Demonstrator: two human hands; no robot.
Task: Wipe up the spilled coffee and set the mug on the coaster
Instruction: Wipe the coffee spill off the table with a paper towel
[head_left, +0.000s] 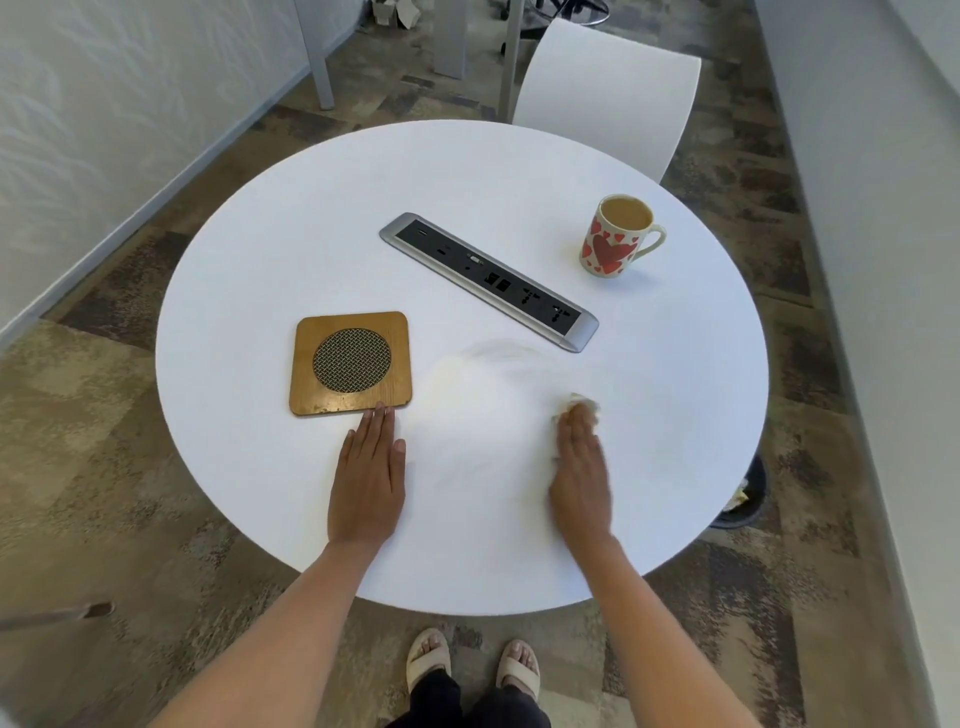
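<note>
A white mug (613, 239) with red hearts stands upright at the table's far right, full of milky coffee, handle to the right. The square wooden coaster (351, 362) with a round mesh centre lies at the left front. Faint pale coffee smears (483, 364) remain between the coaster and the power strip. My right hand (579, 467) lies flat with straight fingers, pressing a crumpled white tissue (582, 402) onto the table; it is blurred. My left hand (370, 478) rests flat on the table, fingertips at the coaster's near edge.
A grey power strip (488, 280) is set diagonally into the round white table (291, 249). A white chair (608, 93) stands behind the far edge. A dark bin (743, 493) sits on the floor at the right. My sandalled feet show below.
</note>
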